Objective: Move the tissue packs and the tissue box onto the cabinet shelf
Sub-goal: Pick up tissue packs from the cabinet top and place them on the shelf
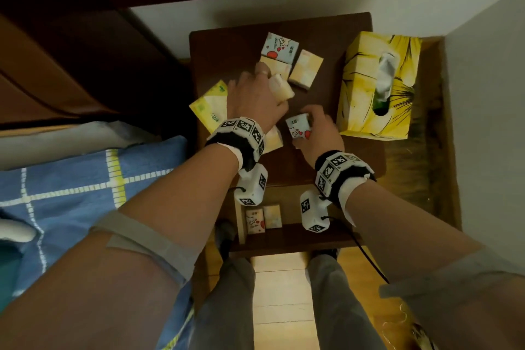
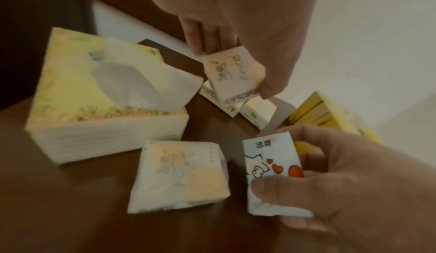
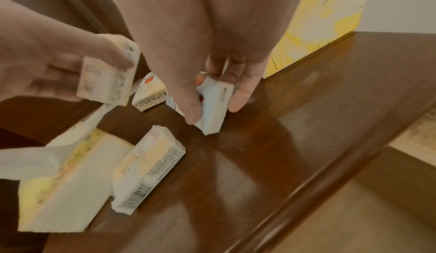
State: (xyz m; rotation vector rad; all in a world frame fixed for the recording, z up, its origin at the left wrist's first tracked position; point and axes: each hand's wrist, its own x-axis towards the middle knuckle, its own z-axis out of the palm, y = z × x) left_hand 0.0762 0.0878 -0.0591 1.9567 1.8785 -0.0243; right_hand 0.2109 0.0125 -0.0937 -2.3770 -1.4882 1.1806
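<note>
My left hand pinches a cream pocket tissue pack just above the dark wooden cabinet top; the left wrist view shows this pack held between thumb and fingers. My right hand grips a blue-white pack with red hearts, standing on edge on the top. Further packs lie at the back, and one lies under my left wrist. The yellow tissue box stands at the right. Two packs stand on the shelf below.
A large soft yellow tissue pack with a sheet sticking out lies at the cabinet top's left edge. A bed with a blue checked cover is at the left. White walls enclose the back and right. My legs stand on the wooden floor.
</note>
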